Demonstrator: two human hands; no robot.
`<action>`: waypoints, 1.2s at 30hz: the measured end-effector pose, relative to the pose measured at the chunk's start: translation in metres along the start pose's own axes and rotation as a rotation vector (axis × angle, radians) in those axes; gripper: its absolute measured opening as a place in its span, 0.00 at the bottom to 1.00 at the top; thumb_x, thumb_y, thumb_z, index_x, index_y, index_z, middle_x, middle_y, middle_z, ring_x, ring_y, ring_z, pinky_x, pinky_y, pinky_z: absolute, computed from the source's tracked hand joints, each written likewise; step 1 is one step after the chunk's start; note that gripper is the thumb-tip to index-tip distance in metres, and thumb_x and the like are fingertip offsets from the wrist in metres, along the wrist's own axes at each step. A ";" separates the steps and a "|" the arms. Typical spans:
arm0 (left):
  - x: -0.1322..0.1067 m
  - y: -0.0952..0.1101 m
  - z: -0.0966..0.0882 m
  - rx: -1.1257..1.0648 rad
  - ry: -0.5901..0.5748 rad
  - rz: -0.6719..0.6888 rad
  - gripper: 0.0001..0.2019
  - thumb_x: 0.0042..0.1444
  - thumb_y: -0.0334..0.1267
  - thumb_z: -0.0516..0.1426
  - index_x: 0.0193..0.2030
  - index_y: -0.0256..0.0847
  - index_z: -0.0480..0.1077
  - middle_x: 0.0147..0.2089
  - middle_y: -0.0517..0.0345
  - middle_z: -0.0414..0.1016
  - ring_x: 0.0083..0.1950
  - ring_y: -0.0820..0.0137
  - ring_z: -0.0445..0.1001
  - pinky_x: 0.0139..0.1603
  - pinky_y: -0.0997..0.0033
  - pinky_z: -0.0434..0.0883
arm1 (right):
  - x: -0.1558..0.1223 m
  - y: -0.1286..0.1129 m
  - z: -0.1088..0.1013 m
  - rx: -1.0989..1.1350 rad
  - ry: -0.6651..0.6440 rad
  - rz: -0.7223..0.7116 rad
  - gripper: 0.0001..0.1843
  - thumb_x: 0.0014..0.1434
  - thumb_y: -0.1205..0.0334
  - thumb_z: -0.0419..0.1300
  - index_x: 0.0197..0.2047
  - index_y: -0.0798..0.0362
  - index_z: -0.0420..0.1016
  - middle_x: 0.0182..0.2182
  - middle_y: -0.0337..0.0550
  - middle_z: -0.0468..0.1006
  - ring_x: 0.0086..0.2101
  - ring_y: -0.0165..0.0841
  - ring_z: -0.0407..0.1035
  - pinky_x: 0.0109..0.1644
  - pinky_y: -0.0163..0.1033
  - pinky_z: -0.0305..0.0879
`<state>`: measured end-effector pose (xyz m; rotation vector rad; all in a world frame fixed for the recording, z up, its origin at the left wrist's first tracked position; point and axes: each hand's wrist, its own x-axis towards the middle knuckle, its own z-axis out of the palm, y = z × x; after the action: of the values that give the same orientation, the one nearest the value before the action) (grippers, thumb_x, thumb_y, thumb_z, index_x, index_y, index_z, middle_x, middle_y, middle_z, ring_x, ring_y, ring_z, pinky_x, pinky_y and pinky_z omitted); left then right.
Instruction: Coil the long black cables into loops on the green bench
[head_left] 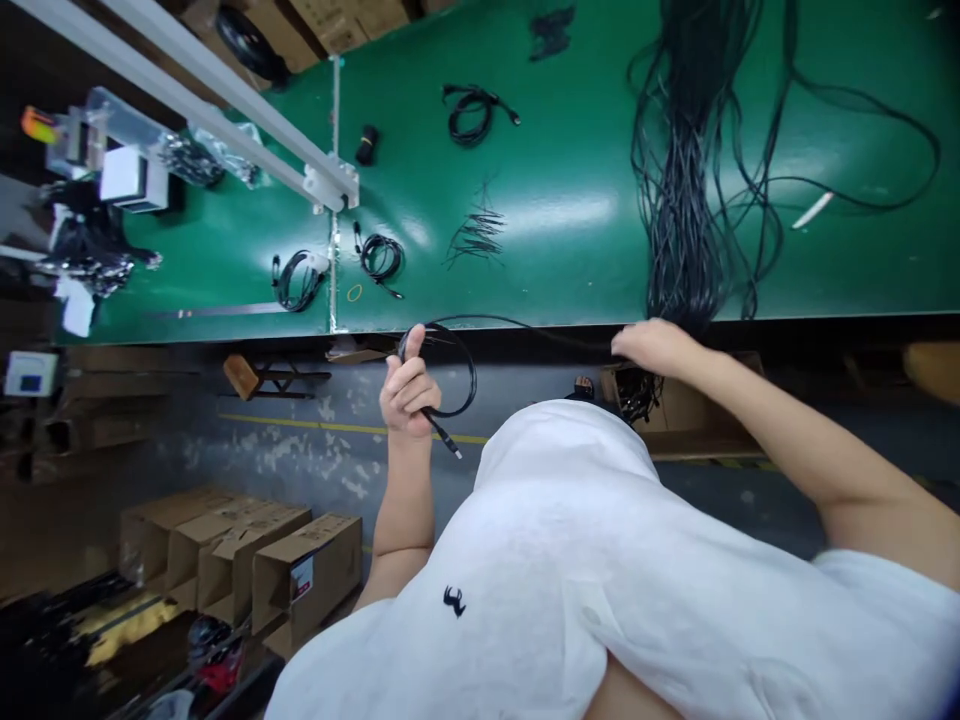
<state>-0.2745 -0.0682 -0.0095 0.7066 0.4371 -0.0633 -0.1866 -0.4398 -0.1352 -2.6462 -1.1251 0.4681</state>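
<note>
The cable (473,378) is thin, black and glossy, wound into a loose loop that ends in a dark plug with a silver tip (457,454). It hangs just off the near edge of the bench (562,275), pinched in the left hand (411,392), forefinger raised; a strand runs right toward the right hand (651,347), whose fingers are bent together, though whether they grip it cannot be told. The bench is shiny green, with a thick cable bundle (686,235) at right, thin black ties (480,233) mid-bench and a coiled cable (469,138) farther off. Nearer left, open cardboard boxes (322,560) line a scuffed grey floor (330,470).
</note>
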 end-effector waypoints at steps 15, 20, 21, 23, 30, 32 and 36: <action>0.016 0.069 -0.007 -0.377 -0.323 0.298 0.18 0.72 0.41 0.42 0.63 0.38 0.59 0.17 0.75 0.61 0.14 0.84 0.63 0.12 0.90 0.54 | -0.031 0.053 -0.021 0.142 0.246 0.170 0.25 0.69 0.55 0.41 0.44 0.53 0.79 0.44 0.48 0.81 0.44 0.38 0.74 0.45 0.41 0.64; 0.023 0.031 0.006 -0.069 -0.076 0.037 0.15 0.70 0.38 0.46 0.58 0.36 0.66 0.18 0.72 0.64 0.14 0.87 0.62 0.13 0.94 0.54 | -0.040 -0.048 -0.027 0.110 0.056 -0.304 0.18 0.68 0.58 0.47 0.41 0.52 0.78 0.31 0.45 0.81 0.32 0.34 0.73 0.37 0.38 0.58; 0.024 0.014 0.010 0.046 -0.042 -0.074 0.14 0.69 0.38 0.48 0.54 0.35 0.69 0.19 0.70 0.65 0.15 0.86 0.64 0.14 0.94 0.56 | -0.035 -0.073 -0.036 0.147 0.049 -0.414 0.18 0.68 0.58 0.47 0.41 0.52 0.78 0.31 0.44 0.80 0.31 0.32 0.72 0.37 0.37 0.57; 0.024 -0.019 0.018 0.290 -0.048 -0.279 0.12 0.64 0.40 0.55 0.47 0.33 0.72 0.23 0.64 0.70 0.21 0.83 0.71 0.19 0.91 0.64 | -0.019 -0.106 -0.057 0.217 0.097 -0.528 0.18 0.69 0.58 0.46 0.42 0.52 0.77 0.30 0.43 0.79 0.30 0.31 0.70 0.36 0.37 0.55; -0.002 -0.072 0.023 0.514 -0.436 -0.662 0.21 0.50 0.52 0.65 0.38 0.32 0.74 0.23 0.52 0.76 0.21 0.69 0.76 0.23 0.74 0.75 | 0.023 -0.088 -0.097 0.451 0.205 -0.418 0.17 0.69 0.57 0.48 0.41 0.50 0.77 0.35 0.39 0.80 0.34 0.30 0.69 0.36 0.34 0.55; -0.006 -0.073 0.023 0.413 -0.474 -0.686 0.18 0.53 0.50 0.63 0.35 0.33 0.74 0.14 0.61 0.68 0.10 0.76 0.62 0.12 0.80 0.64 | 0.026 -0.084 -0.096 0.537 0.173 -0.423 0.17 0.69 0.56 0.48 0.41 0.50 0.78 0.36 0.37 0.80 0.34 0.29 0.69 0.37 0.33 0.55; -0.007 -0.073 0.026 0.306 -0.318 -0.740 0.19 0.63 0.47 0.54 0.28 0.36 0.73 0.07 0.70 0.49 0.05 0.82 0.41 0.06 0.85 0.46 | 0.037 -0.083 -0.085 0.661 0.175 -0.423 0.18 0.69 0.54 0.48 0.41 0.52 0.78 0.37 0.37 0.80 0.35 0.28 0.69 0.40 0.33 0.56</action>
<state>-0.2865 -0.1408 -0.0337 0.7862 0.3650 -0.9435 -0.1844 -0.3634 -0.0370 -1.7921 -1.1759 0.4186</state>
